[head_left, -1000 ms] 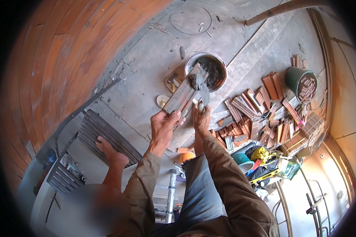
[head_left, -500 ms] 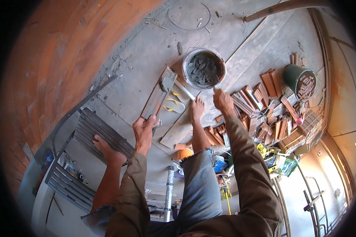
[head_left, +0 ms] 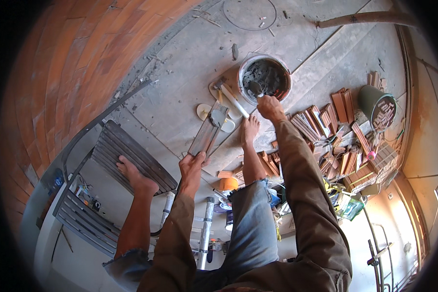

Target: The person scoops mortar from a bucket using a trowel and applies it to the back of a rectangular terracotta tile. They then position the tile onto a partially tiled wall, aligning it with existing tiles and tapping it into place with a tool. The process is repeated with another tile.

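Note:
My left hand [head_left: 191,170] is closed around the near end of a narrow, worn board [head_left: 205,137]. A dab of grey mortar [head_left: 218,118] lies near its far end. My right hand [head_left: 271,108] grips a small trowel [head_left: 256,88], its blade in the grey mortar [head_left: 267,73] inside a round bucket [head_left: 289,87]. Fingers hide most of the trowel's handle. The bucket stands on the floor, beyond my right foot [head_left: 250,127].
A pale-handled hammer [head_left: 235,101] and sandals [head_left: 203,111] lie left of the bucket. Several stacks of reddish strips [head_left: 306,127] and a green bucket [head_left: 367,100] stand to the right. My left foot rests on a dark slatted surface [head_left: 113,152]. A brick wall [head_left: 58,87] curves along the left.
My right hand has reached forward to the bucket, bringing the trowel blade into view in the mortar. The board has drawn back slightly and tilted, uncovering more of the sandals. The whole view has shifted.

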The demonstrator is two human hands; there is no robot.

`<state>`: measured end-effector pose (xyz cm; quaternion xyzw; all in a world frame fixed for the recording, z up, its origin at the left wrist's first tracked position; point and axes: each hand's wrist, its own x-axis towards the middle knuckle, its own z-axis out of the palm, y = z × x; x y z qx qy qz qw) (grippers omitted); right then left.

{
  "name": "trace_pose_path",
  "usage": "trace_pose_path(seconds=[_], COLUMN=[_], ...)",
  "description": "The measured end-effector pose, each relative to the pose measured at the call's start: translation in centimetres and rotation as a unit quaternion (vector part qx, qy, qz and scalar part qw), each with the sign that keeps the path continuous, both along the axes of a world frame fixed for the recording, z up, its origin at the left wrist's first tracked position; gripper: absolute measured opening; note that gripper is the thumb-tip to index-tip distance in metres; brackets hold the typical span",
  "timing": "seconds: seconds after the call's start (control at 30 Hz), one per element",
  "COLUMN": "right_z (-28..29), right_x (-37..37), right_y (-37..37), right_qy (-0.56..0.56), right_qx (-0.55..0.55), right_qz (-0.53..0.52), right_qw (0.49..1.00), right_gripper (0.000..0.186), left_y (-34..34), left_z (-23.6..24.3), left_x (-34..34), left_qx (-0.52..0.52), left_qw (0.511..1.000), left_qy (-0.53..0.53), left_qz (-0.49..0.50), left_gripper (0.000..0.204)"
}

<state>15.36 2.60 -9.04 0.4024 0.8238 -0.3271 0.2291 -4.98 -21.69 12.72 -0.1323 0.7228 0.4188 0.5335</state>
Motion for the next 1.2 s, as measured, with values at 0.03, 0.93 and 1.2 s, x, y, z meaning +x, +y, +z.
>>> trace_pose_path(seconds=[0.03, 0.93, 1.2], right_z=[0.1, 12.0, 19.3], right_x=[0.8, 3.2, -4.5], right_y=[0.7, -18.2, -12.9], right_qy=[0.025, 0.243, 0.347], right_qx=[0.015, 0.006, -0.316], right_qz=[0.042, -0.417, -0.635], right_qw=[0.999, 0.876, 0.614], right_gripper=[0.027, 0.047, 0.036], left_y=[0.5, 10.2, 5.4], left_z=[-0.2, -0.2, -0.8], left_x=[0.1, -0.2, 2.9], left_qx=[0.009, 0.084, 0.063], left_qw=[1.000, 0.996, 0.996], left_qy=[0.001, -0.012, -0.069], left_qz=[0.008, -0.025, -0.009], left_gripper=[0.021, 0.022, 0.030])
